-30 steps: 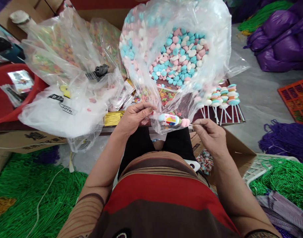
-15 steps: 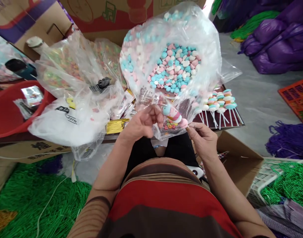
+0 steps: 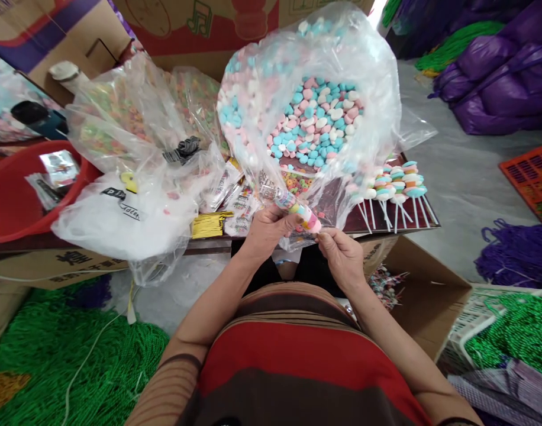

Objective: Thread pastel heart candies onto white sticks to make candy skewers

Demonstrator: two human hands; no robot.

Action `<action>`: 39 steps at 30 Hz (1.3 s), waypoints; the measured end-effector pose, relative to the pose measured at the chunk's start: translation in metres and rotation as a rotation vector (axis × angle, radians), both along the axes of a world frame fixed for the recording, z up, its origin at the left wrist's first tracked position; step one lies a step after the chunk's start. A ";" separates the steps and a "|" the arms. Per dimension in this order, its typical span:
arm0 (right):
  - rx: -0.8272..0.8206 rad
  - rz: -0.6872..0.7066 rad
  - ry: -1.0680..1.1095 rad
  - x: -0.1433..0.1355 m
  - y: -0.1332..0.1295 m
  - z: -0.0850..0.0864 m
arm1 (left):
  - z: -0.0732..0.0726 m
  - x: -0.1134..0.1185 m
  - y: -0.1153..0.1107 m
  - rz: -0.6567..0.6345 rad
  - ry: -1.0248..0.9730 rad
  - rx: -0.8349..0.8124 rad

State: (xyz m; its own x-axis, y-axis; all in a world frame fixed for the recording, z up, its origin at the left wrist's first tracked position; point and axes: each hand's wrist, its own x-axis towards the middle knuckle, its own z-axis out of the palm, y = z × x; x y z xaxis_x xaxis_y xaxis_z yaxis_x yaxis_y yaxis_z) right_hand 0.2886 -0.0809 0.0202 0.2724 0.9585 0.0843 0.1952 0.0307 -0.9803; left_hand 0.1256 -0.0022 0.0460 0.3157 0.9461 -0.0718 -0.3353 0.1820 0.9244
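Pinched between left hand (image 3: 266, 228) and right hand (image 3: 342, 254) at frame centre, one half-wrapped candy skewer (image 3: 300, 210) in a clear sleeve, with finished skewers (image 3: 395, 183) already lined up at the right and a full bag of loose candies (image 3: 315, 118) above, still to thread.

The left hand (image 3: 267, 229) and the right hand (image 3: 342, 255) together pinch a short skewer of stacked pastel sweets (image 3: 300, 210), tilted down to the right. Just behind it stands a large clear plastic bag of pink, blue and white candies (image 3: 318, 115). Finished candy skewers on white sticks (image 3: 395, 188) lie on a dark brown board (image 3: 389, 222). A red plastic basin (image 3: 13, 204) sits far left.
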 end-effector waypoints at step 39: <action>-0.045 0.150 -0.005 -0.026 0.009 0.006 | -0.006 -0.014 -0.004 0.116 0.532 0.439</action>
